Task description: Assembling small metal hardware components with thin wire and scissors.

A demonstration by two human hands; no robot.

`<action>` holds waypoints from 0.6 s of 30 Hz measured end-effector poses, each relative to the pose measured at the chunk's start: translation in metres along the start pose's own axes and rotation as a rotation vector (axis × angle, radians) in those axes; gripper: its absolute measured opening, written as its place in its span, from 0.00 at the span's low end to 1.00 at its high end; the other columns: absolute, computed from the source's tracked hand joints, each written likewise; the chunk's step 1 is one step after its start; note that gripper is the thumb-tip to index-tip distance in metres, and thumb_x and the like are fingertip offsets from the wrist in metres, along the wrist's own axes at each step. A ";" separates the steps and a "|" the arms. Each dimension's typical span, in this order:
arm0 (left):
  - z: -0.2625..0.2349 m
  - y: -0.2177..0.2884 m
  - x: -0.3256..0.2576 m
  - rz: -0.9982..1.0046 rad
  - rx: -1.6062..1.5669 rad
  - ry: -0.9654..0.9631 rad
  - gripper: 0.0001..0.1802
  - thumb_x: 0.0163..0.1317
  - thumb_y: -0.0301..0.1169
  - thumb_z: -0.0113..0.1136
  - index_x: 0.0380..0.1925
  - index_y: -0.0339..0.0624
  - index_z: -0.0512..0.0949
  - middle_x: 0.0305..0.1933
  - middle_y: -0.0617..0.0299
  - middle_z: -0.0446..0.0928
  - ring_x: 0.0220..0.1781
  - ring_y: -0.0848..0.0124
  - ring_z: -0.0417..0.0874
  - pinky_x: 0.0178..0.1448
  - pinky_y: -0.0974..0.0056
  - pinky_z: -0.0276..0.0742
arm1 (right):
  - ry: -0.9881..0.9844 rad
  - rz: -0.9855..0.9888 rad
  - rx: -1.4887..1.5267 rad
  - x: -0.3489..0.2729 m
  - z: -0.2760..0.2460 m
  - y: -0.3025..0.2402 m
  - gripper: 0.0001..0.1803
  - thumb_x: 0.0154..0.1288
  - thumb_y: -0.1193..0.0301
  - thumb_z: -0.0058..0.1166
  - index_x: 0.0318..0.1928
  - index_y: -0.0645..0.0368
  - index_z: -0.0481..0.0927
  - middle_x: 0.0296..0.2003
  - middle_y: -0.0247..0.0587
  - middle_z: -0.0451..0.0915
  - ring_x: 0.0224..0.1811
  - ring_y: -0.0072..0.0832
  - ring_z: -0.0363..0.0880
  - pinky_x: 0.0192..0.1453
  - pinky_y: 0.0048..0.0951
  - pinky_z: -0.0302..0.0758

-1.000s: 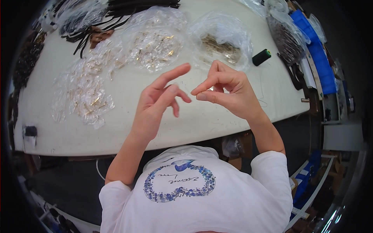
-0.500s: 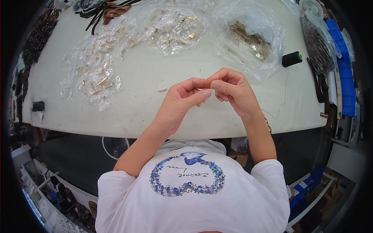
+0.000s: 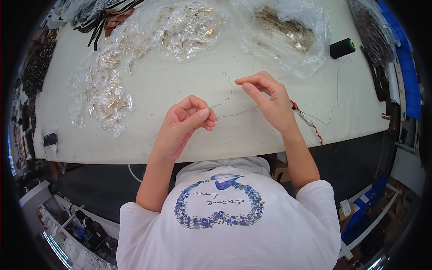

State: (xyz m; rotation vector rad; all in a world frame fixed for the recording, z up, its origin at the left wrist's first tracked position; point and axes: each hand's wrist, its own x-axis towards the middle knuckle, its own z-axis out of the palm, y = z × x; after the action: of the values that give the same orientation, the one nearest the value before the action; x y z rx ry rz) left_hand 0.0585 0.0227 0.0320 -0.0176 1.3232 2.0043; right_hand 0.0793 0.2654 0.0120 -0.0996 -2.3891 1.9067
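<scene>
Between thumb and fingers of my left hand, closed in a pinch, is a dark thread. A short end sticks up from the fingertips, and a longer length runs right, passing behind my right hand. That hand is also pinched, thumb near index finger; whatever it holds is hidden. A thin needle-like line shows by its index fingertip; I cannot tell whether it is held. Beside the right wrist lies a small tool with a red part and a twisted cord, partly covered by the hand.
A black thread spool lies at the right, its thread trailing down the table. Farther off are clear bags of small gold pieces and an open plastic bag. A small black item sits at the left edge.
My hands, together before, are apart: the left has moved left and down, the right slightly up. Thread now shows between them, and the red-ended tool has come into view.
</scene>
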 end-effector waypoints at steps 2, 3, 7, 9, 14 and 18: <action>-0.021 0.004 -0.012 0.051 0.070 0.100 0.03 0.71 0.27 0.58 0.39 0.41 0.75 0.35 0.63 0.79 0.38 0.77 0.78 0.45 0.71 0.74 | 0.029 -0.060 -0.271 0.003 -0.004 0.008 0.07 0.66 0.69 0.62 0.40 0.58 0.86 0.37 0.33 0.82 0.38 0.25 0.78 0.42 0.30 0.72; -0.028 0.007 -0.019 0.045 0.076 0.101 0.03 0.71 0.27 0.58 0.39 0.41 0.75 0.35 0.63 0.79 0.38 0.77 0.78 0.45 0.71 0.74 | 0.051 -0.125 -0.549 0.005 -0.004 0.011 0.07 0.65 0.69 0.62 0.40 0.58 0.86 0.36 0.35 0.81 0.38 0.30 0.78 0.45 0.34 0.72; -0.042 0.009 -0.038 0.117 0.198 0.290 0.03 0.71 0.27 0.58 0.39 0.40 0.74 0.35 0.64 0.76 0.38 0.78 0.75 0.45 0.71 0.71 | -0.011 -0.250 -0.761 0.012 0.015 0.019 0.06 0.62 0.69 0.63 0.37 0.56 0.85 0.34 0.38 0.79 0.38 0.35 0.77 0.48 0.37 0.70; -0.044 0.004 -0.041 0.140 0.206 0.286 0.04 0.70 0.27 0.61 0.39 0.39 0.76 0.33 0.64 0.79 0.36 0.77 0.78 0.45 0.70 0.73 | 0.040 -0.341 -0.924 0.019 0.026 0.018 0.05 0.59 0.69 0.64 0.32 0.56 0.83 0.30 0.36 0.78 0.38 0.34 0.77 0.49 0.36 0.68; -0.037 -0.002 -0.033 0.146 0.109 0.240 0.04 0.69 0.27 0.61 0.40 0.39 0.77 0.33 0.67 0.77 0.35 0.79 0.75 0.42 0.72 0.71 | -0.017 -0.304 -1.008 0.028 0.030 0.016 0.06 0.55 0.70 0.64 0.26 0.56 0.81 0.29 0.36 0.78 0.37 0.32 0.77 0.48 0.36 0.67; -0.035 0.002 -0.027 0.161 0.110 0.232 0.04 0.68 0.27 0.62 0.40 0.39 0.79 0.33 0.69 0.77 0.33 0.82 0.73 0.39 0.75 0.68 | -0.067 -0.124 -0.740 0.025 0.026 0.012 0.04 0.56 0.71 0.63 0.28 0.57 0.82 0.31 0.37 0.82 0.37 0.31 0.80 0.47 0.34 0.71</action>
State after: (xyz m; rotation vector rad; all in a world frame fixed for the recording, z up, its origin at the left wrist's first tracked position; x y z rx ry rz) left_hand 0.0652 -0.0206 0.0274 -0.0976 1.6252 2.1102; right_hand 0.0515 0.2452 -0.0049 0.0683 -2.9253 0.9073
